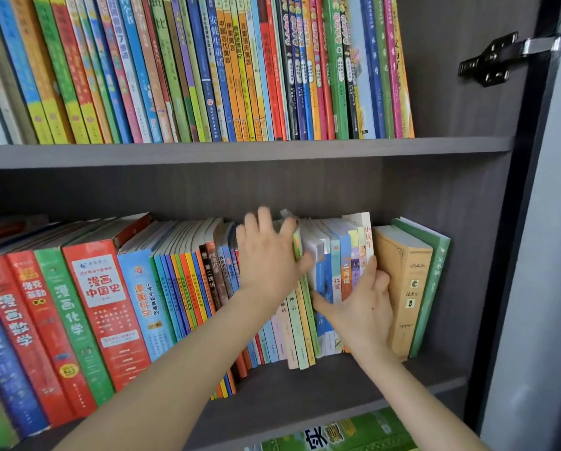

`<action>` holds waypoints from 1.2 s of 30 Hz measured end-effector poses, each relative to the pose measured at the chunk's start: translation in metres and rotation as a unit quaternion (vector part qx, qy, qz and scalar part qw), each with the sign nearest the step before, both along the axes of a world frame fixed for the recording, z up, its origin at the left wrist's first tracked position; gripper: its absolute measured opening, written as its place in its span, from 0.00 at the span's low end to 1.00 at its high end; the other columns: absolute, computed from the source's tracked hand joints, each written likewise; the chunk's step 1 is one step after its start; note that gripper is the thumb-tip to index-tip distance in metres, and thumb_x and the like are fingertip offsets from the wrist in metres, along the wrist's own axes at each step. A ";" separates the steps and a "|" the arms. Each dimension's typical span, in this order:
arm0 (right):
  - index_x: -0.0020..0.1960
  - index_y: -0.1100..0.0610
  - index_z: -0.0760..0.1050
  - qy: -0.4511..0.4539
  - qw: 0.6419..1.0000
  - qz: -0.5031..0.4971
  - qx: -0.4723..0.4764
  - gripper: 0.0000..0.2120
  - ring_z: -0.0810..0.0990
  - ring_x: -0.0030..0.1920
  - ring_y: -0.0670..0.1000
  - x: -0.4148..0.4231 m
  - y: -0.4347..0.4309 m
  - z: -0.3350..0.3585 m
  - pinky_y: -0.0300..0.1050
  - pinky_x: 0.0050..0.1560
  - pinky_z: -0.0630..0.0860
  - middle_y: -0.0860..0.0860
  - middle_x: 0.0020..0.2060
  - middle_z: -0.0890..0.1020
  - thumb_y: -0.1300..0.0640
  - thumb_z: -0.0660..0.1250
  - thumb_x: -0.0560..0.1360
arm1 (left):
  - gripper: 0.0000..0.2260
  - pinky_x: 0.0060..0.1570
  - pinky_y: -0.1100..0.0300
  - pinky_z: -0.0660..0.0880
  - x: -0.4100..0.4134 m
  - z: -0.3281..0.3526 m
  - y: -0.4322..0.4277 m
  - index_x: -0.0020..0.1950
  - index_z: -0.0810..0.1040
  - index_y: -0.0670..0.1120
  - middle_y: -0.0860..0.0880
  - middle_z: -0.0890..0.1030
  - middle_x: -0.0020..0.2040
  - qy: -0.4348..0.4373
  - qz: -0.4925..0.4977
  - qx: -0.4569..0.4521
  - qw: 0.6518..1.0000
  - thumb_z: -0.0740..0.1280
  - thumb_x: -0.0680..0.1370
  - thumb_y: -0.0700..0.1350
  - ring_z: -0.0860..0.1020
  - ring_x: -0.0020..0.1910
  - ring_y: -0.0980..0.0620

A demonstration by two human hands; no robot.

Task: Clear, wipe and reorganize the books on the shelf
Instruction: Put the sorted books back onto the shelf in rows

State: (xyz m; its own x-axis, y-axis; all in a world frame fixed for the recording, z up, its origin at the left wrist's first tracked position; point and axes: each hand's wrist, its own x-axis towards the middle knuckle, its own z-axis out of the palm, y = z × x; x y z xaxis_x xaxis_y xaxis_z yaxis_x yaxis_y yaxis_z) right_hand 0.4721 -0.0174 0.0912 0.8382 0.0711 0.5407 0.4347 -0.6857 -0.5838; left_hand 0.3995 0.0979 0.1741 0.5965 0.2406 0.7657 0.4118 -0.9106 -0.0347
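The left hand (266, 255) lies with fingers spread over the tops of a batch of thin paperback books (324, 281) on the lower shelf, thumb hooked round a green spine. The right hand (362, 304) clamps the same batch from the other side, fingers pushed in between it and a thick tan book (404, 288), thumb across the spines. The batch stands upright, between both hands. Beside the tan book leans a slim green book (432, 281), the last in the row. To the left stand large red, green and blue comic-style volumes (87, 314). The dark grey wood-grain shelf board (321, 385) is bare in front of the spines. Above, another board (240, 151) carries a tight row of colourful slender books (207, 70). A black metal hinge (493, 60) sits on the cabinet's right wall.
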 end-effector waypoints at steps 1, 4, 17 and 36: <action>0.77 0.59 0.45 -0.005 1.000 0.003 -0.011 0.59 0.73 0.57 0.52 -0.004 -0.003 -0.007 0.41 0.47 0.72 0.55 0.63 0.65 0.33 0.73 0.62 | 0.29 0.61 0.51 0.65 0.002 0.002 0.005 0.73 0.67 0.49 0.42 0.71 0.64 0.020 -0.034 0.018 0.999 0.61 0.76 0.62 0.70 0.62 0.42; 0.78 0.59 0.41 -0.006 0.999 0.031 -0.040 0.60 0.73 0.59 0.51 -0.016 -0.018 -0.031 0.41 0.54 0.73 0.54 0.67 0.62 0.37 0.75 0.63 | 0.36 0.55 0.60 0.71 0.001 0.015 0.023 0.78 0.52 0.53 0.43 0.76 0.62 0.159 -0.175 -0.041 0.971 0.61 0.75 0.65 0.76 0.59 0.48; 0.67 0.41 0.16 0.032 0.989 0.118 -0.084 0.70 0.46 0.76 0.58 -0.016 -0.020 -0.066 0.49 0.73 0.50 0.55 0.73 0.33 0.33 0.76 0.58 | 0.53 0.70 0.62 0.57 -0.016 0.011 0.019 0.78 0.43 0.46 0.48 0.46 0.79 0.270 -0.168 0.081 0.945 0.75 0.67 0.60 0.57 0.76 0.49; 0.72 0.45 0.25 -0.032 0.984 0.125 -0.123 0.58 0.45 0.76 0.64 0.017 -0.010 -0.071 0.54 0.73 0.61 0.65 0.74 0.33 0.40 0.73 0.68 | 0.26 0.41 0.58 0.74 0.018 0.008 0.018 0.74 0.64 0.49 0.51 0.79 0.45 0.142 -0.116 -0.010 0.983 0.61 0.79 0.58 0.78 0.46 0.51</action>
State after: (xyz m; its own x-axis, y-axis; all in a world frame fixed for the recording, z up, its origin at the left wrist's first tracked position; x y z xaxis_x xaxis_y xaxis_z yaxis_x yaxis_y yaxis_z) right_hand 0.4886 -0.0271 0.0205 0.7428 0.4064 0.5321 0.6384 -0.6694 -0.3800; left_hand 0.4174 0.1162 0.1823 0.8261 0.0873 0.5567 0.1702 -0.9804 -0.0989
